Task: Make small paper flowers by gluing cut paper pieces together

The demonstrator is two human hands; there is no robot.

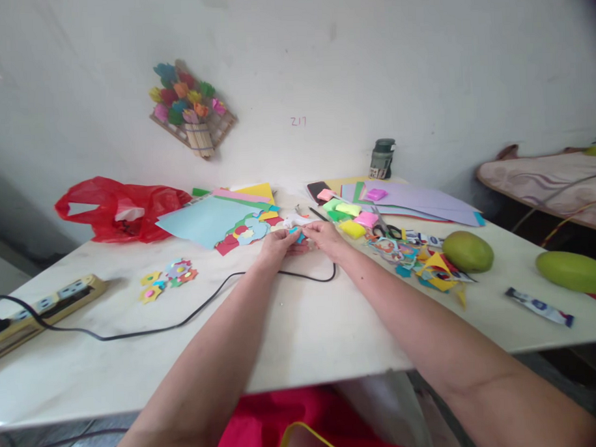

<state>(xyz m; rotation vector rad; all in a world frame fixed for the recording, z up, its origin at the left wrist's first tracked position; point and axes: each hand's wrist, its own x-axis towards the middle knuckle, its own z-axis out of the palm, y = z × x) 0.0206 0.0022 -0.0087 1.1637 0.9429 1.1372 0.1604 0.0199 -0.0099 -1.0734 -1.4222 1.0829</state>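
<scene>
My left hand [275, 245] and my right hand [324, 239] meet over the middle of the table. Their fingertips are closed on a small blue paper piece [295, 234], mostly covered by the fingers. Just beyond lies a white tool [294, 220] that looks like a glue gun, partly hidden by my hands. Left of my left hand is a pile of coloured paper cut-outs [250, 230]. Farther left, several small paper flowers [176, 271] with coloured centres rest on the table. Packets of bright clay [351, 229] and scissors [390, 232] lie beyond my right hand.
A black cord [169, 328] crosses the table from a power strip [56, 307]. Paper scraps [434, 271], green mangoes [468, 251] and a glue tube [540, 306] lie to the right. At the back are a red plastic bag [112, 210], paper sheets [200, 220] and a bottle [382, 159].
</scene>
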